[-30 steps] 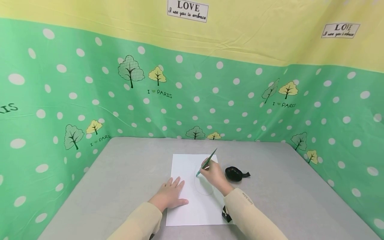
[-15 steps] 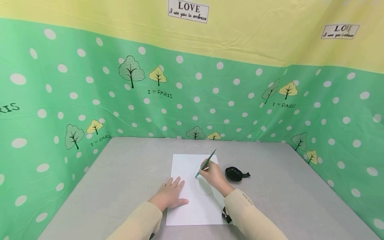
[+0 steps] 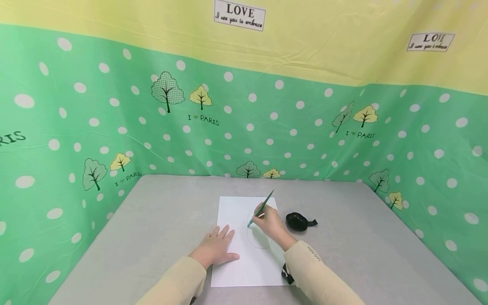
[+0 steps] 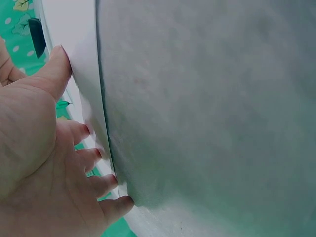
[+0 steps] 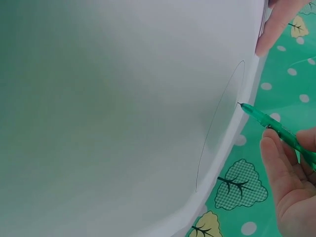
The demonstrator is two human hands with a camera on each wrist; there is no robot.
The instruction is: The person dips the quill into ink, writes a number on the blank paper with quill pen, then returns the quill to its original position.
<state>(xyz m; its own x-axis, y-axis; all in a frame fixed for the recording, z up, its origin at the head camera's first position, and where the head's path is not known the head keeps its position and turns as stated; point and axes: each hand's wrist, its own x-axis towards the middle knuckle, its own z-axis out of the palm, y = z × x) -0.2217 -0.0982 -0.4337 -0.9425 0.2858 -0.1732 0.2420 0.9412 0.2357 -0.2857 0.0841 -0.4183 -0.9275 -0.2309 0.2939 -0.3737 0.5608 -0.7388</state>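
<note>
My right hand [image 3: 270,221] pinches a slim green pen [image 3: 266,202] between thumb and fingers, its top end leaning up and to the right. In the right wrist view the tip of the green pen [image 5: 266,121] meets the paper at a thin line. That line is part of a faint, tall oval [image 3: 260,248] drawn on a white sheet of paper [image 3: 231,208]. Flat on the sheet's left side rests my left hand [image 3: 217,246], fingers spread and thumb pointing right. The left wrist view shows the left hand's fingers [image 4: 118,207] along the paper's edge.
Right of the sheet lies a black rounded object [image 3: 296,221] with a short tab; its kind is unclear. Another black piece [image 3: 287,274] shows beside the right sleeve, over the paper. A patterned green and yellow cloth [image 3: 228,140] hangs around the grey table [image 3: 171,203].
The pen tip has slid slightly down and left along the left side of the oval, the right hand moving with it. My left hand has stayed in place.
</note>
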